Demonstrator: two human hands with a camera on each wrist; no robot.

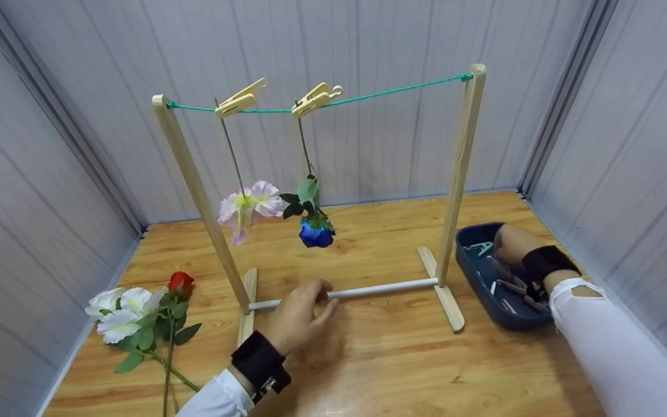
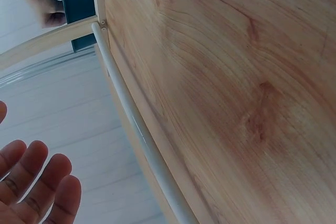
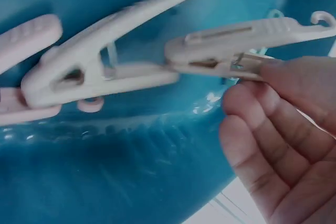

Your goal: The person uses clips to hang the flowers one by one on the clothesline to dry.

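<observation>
Over the dark blue basin (image 1: pixel 481 295), my right hand (image 1: pixel 513 243) reaches down among several clothespins. In the right wrist view its thumb and fingers pinch one end of a pale clothespin (image 3: pixel 231 40). Another pale clothespin (image 3: pixel 68 72) lies close to that one's tip. My left hand (image 1: pixel 301 315) hovers by the white crossbar (image 1: pixel 385 288), fingers loosely bent and holding nothing. From the green cord (image 1: pixel 403 88) hang a pink flower (image 1: pixel 250 205) and a blue rose (image 1: pixel 316 231), heads down, each stem clipped by a cream clothespin (image 1: pixel 238 104).
Wooden posts (image 1: pixel 464 156) hold the cord at both ends, with feet (image 1: pixel 449 307) on the wooden table (image 1: pixel 368 359). At the left lie white flowers (image 1: pixel 122 324) and a red rose (image 1: pixel 180 284). Grey panels (image 1: pixel 368 46) enclose the table at the back and sides.
</observation>
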